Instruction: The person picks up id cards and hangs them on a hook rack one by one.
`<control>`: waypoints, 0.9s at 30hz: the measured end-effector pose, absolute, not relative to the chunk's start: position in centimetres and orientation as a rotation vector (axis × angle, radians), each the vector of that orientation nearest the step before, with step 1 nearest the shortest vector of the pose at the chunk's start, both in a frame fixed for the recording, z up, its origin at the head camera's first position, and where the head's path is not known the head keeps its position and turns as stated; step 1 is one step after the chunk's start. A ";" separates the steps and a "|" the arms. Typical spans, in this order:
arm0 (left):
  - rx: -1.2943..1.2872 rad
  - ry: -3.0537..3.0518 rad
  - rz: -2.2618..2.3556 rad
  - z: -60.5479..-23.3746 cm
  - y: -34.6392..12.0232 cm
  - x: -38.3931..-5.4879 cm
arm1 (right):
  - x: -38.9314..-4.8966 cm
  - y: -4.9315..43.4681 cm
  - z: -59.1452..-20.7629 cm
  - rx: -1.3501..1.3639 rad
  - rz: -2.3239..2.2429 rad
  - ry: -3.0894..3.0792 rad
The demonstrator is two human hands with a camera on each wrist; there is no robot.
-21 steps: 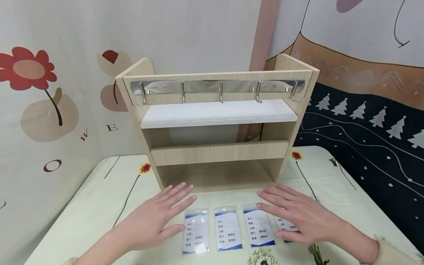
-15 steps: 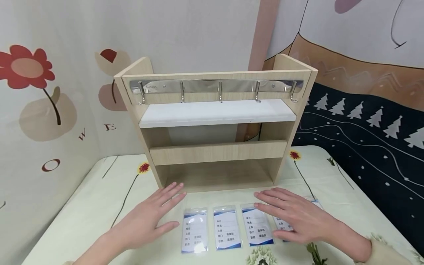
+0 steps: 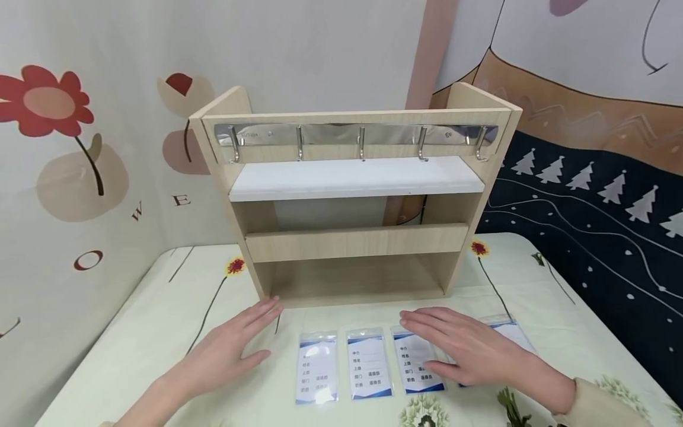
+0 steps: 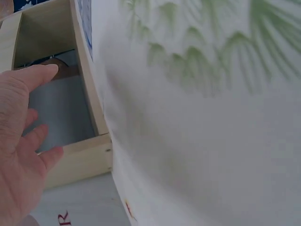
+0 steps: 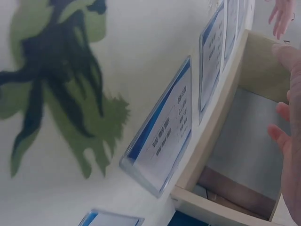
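Observation:
Several name badges in clear plastic sleeves, white with blue trim, lie in a row on the floral cloth. The leftmost badge, a second badge and a third badge show almost whole in the head view. My left hand is to the left of the row, fingers extended and holding nothing. Over the right part of the row hovers my right hand, its fingers relaxed, hiding most of one badge. Beyond its knuckles a farther badge shows in part. The right wrist view shows a badge close up.
Behind the badges stands a light wooden shelf unit with a white shelf and a metal hook strip. The pale floral cloth covers the surface. Printed curtains enclose the back and sides.
My left hand has moved left and slightly down, away from the leftmost badge. The right hand has shifted a little left, uncovering more of the far right badge. The badges stay in place.

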State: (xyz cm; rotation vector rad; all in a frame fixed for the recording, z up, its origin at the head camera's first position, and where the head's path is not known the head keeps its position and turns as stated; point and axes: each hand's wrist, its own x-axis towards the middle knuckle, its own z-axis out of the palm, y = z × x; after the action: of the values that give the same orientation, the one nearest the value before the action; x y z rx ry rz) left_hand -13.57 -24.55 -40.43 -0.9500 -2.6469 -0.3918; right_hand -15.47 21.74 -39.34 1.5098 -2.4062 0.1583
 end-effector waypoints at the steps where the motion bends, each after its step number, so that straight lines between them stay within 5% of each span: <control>1: -0.922 -2.668 -0.423 -40.6 -24.7 -13.6 | -15.5 21.6 -39.4 1.512 0.160 -2.408; 14: -0.451 -2.570 -1.514 -42.1 -26.3 -14.9 | -15.5 18.3 -40.9 1.510 0.404 -2.545; 27: 0.074 -2.481 -1.833 -43.0 -25.6 -16.6 | -16.3 14.2 -41.3 1.466 0.574 -2.755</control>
State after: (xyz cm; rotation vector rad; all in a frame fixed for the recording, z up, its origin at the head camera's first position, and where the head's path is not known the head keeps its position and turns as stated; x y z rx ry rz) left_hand -16.60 -25.64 -42.98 0.0745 -2.4807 -1.8335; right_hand -16.32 14.22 -41.32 1.4657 -2.7548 0.5738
